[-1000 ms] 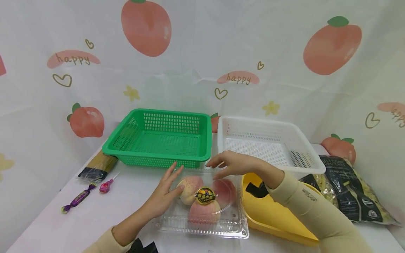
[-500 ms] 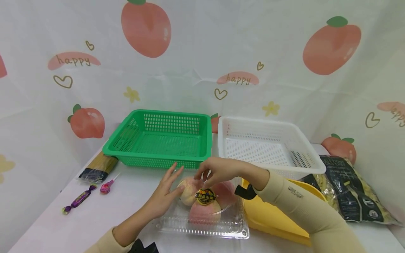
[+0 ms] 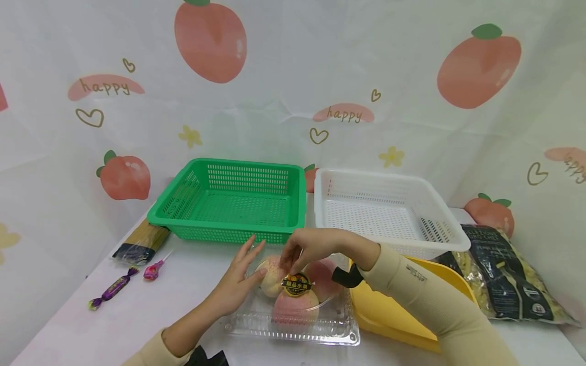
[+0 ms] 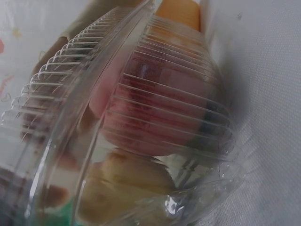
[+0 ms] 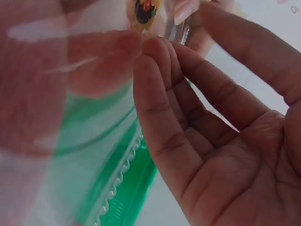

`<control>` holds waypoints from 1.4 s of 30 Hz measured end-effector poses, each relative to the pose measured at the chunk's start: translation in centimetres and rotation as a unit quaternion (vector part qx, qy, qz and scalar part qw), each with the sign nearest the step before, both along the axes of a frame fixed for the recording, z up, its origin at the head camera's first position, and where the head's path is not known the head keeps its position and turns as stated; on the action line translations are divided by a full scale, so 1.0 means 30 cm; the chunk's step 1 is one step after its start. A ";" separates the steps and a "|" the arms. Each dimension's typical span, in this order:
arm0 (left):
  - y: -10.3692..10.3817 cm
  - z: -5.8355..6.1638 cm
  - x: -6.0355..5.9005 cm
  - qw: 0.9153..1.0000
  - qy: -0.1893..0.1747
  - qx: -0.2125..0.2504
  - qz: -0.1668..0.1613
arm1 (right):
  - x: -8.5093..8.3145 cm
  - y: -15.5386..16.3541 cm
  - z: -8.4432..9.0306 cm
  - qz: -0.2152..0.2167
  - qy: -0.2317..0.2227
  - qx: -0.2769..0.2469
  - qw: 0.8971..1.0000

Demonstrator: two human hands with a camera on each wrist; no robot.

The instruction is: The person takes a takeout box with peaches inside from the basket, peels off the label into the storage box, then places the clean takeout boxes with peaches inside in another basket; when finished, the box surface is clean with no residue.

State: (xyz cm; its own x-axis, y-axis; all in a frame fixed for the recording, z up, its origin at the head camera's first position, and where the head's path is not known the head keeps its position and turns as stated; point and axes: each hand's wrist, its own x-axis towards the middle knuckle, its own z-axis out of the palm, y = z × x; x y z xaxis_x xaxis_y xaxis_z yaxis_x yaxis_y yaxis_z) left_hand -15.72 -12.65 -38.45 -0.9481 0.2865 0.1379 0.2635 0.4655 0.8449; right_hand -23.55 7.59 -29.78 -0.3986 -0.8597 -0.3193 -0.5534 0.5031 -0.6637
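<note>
A clear plastic clamshell box (image 3: 331,320) holds three peaches (image 3: 296,307) under its lid. A round black and gold sticker (image 3: 296,285) is on the lid. My left hand (image 3: 235,284) rests at the box's left side, fingers straight and spread, thumb over the lid. Above the lid, my right hand (image 3: 309,249) reaches in from the right with bent fingers, tips at the sticker's upper edge. In the right wrist view its fingertips (image 5: 148,66) are right at the lid beside the sticker, the thumb standing apart. The left wrist view shows the box's ribbed side and peaches (image 4: 155,103).
Behind the box stand a green basket (image 3: 229,229) and a white basket (image 3: 389,239). At right are a yellow tray (image 3: 389,315) and a black pasta bag (image 3: 513,284). A lollipop (image 3: 152,272), a purple wrapped candy (image 3: 113,290) and a noodle pack (image 3: 142,241) lie left.
My right hand has moved left and down from above the box's right back to the sticker, its fingers bending more. The left hand and the box have stayed in place.
</note>
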 end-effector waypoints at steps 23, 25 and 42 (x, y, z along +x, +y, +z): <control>-0.002 -0.002 -0.001 1.000 -0.007 -0.003 0.000 | -0.003 -0.010 -0.018 0.002 0.019 0.038 0.999; -0.003 -0.001 -0.001 1.000 -0.007 -0.004 -0.001 | -0.005 -0.008 -0.018 0.009 0.022 0.042 0.999; -0.002 -0.009 -0.003 1.000 0.006 -0.001 0.002 | 0.000 0.006 -0.010 0.026 0.041 0.035 0.998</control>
State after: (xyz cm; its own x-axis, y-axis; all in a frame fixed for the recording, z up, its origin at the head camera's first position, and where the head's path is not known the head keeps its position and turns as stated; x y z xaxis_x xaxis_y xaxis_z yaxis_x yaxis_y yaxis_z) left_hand -15.83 -12.72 -38.71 -0.9476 0.2823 0.1492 0.2720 0.4686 0.8405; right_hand -23.54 7.76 -30.08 -0.3810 -0.8570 -0.3469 -0.6317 0.5153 -0.5792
